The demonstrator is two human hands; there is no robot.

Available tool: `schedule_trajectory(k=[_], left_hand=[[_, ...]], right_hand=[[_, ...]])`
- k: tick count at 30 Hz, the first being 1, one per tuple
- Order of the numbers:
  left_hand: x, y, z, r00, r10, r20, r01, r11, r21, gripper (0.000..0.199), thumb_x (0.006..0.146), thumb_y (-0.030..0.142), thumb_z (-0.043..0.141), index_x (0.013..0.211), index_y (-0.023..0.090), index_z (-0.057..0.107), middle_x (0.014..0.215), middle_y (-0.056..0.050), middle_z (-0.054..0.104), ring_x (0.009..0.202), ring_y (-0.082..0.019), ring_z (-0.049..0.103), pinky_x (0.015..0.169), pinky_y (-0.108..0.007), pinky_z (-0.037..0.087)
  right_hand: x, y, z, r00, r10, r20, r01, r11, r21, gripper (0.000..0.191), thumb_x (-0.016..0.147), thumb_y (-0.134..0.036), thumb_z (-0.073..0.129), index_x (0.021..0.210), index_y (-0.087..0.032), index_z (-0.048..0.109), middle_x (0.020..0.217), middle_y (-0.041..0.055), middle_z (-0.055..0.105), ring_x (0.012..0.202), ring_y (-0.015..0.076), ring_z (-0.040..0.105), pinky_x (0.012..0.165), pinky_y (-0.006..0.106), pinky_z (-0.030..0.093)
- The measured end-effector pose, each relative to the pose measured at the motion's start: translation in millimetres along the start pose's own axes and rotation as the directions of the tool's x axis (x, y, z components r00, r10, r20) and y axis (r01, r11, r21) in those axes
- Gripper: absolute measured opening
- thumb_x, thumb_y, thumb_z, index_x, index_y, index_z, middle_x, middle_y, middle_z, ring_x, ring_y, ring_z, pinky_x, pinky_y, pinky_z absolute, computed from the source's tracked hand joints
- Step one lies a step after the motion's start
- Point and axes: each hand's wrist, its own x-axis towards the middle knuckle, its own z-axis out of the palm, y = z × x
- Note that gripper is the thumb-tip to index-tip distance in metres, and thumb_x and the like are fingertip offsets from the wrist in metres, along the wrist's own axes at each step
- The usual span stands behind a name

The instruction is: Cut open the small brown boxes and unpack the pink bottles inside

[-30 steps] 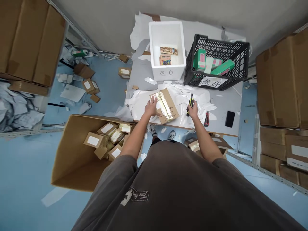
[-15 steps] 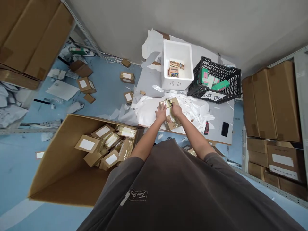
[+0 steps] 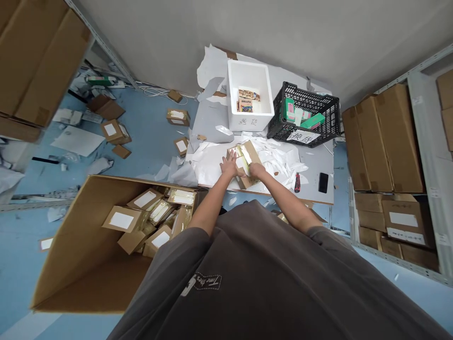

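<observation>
A taped cardboard box with a white label lies at the table's front edge, on torn white paper. My left hand rests on the left side of this box, its fingers spread. Closed at the box's right side, my right hand grips something slim and dark, too small to name, whose tip touches the tape. To the right on the table lie a red and black tool and a black phone.
Behind the hands stand a white foam box and a black crate holding green boxes. At the left, a large open carton holds several small taped boxes. Shelves with cartons stand at the right; boxes and paper litter the floor.
The camera view has shifted, so the table sits further left. My right hand has moved down along the box towards me, and my left hand's fingers are spread wider.
</observation>
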Motion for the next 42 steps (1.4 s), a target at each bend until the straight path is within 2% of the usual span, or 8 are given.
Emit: schedule_trajectory(k=[9,16,22,26,29,33,38,42], left_hand=[[-3,3,-6.5,0.995,-0.068,0.069,0.052,0.976,0.211,0.161,0.059,0.087,0.089,0.180,0.040,-0.005,0.190,-0.003,-0.013,0.169,-0.057,0.005,0.129,-0.071,0.034],[-2,2,-8.4,0.995,-0.081,0.059,0.065,0.972,0.224,0.159,0.060,0.089,0.087,0.180,0.040,-0.005,0.190,-0.003,-0.012,0.169,-0.057,0.008,0.130,-0.072,0.032],[-32,17,13.6,0.966,-0.248,-0.074,0.258,0.947,0.192,0.146,0.076,0.096,0.065,0.182,0.025,-0.004,0.189,-0.011,-0.013,0.169,-0.056,0.012,0.132,-0.069,0.030],[-55,39,40.3,0.905,-0.359,-0.227,0.410,0.880,0.241,0.129,0.090,0.088,0.053,0.180,0.006,0.011,0.186,-0.029,0.009,0.170,-0.057,0.003,0.133,-0.073,0.020],[-55,56,44.0,0.961,-0.140,-0.239,0.214,0.924,0.317,0.098,0.099,0.067,0.056,0.176,0.012,0.031,0.183,-0.024,0.026,0.171,-0.053,0.008,0.133,-0.072,0.023],[-36,73,30.8,0.967,0.256,-0.007,-0.233,0.893,0.385,0.073,0.096,0.046,0.067,0.165,0.028,0.051,0.173,-0.015,0.046,0.161,-0.040,0.035,0.128,-0.056,0.040],[-5,84,17.8,0.962,0.212,0.175,-0.270,0.841,0.468,0.104,0.071,0.053,0.094,0.163,0.029,0.050,0.167,-0.019,0.047,0.152,-0.045,0.044,0.125,-0.063,0.041],[11,78,13.9,0.956,0.181,0.230,-0.268,0.860,0.435,0.108,0.067,0.043,0.099,0.162,0.028,0.048,0.166,-0.017,0.052,0.156,-0.038,0.047,0.125,-0.049,0.044]], right_hand=[[-72,36,37,0.995,0.005,0.103,-0.001,0.999,-0.036,0.040,0.104,-0.011,0.061,0.144,-0.006,0.065,0.139,0.0280,0.073,0.134,0.0339,0.072,0.105,0.036,0.056],[-104,59,72,0.997,-0.027,0.079,0.031,0.999,-0.042,0.056,0.103,-0.008,0.054,0.158,-0.003,0.049,0.135,0.0318,0.073,0.131,0.0355,0.073,0.104,0.042,0.056],[-77,82,46,0.996,-0.084,-0.042,0.079,0.991,-0.109,0.064,0.105,-0.009,0.054,0.167,-0.008,0.039,0.126,0.0309,0.076,0.124,0.0373,0.075,0.098,0.044,0.058],[-51,110,10,0.987,-0.131,-0.092,0.113,0.978,-0.176,0.065,0.104,-0.006,0.056,0.167,-0.016,0.043,0.117,0.0236,0.079,0.114,0.0331,0.076,0.092,0.041,0.056],[-45,128,-2,0.978,-0.188,-0.087,0.168,0.966,-0.198,0.056,0.106,-0.008,0.054,0.160,-0.022,0.053,0.123,0.0212,0.077,0.113,0.0316,0.075,0.090,0.038,0.054],[-56,149,8,0.959,-0.242,-0.146,0.215,0.960,-0.180,0.057,0.108,-0.007,0.043,0.160,-0.028,0.055,0.134,0.0207,0.072,0.114,0.0323,0.074,0.090,0.039,0.052],[-65,171,36,0.961,-0.144,-0.234,0.175,0.978,0.117,0.046,0.114,-0.026,0.043,0.158,-0.025,0.056,0.131,0.0178,0.076,0.116,0.0346,0.072,0.095,0.041,0.052],[-55,173,57,0.968,-0.060,-0.243,0.161,0.893,0.419,0.045,0.112,-0.030,0.048,0.154,-0.021,0.058,0.127,0.0154,0.078,0.119,0.0327,0.071,0.095,0.038,0.056]])
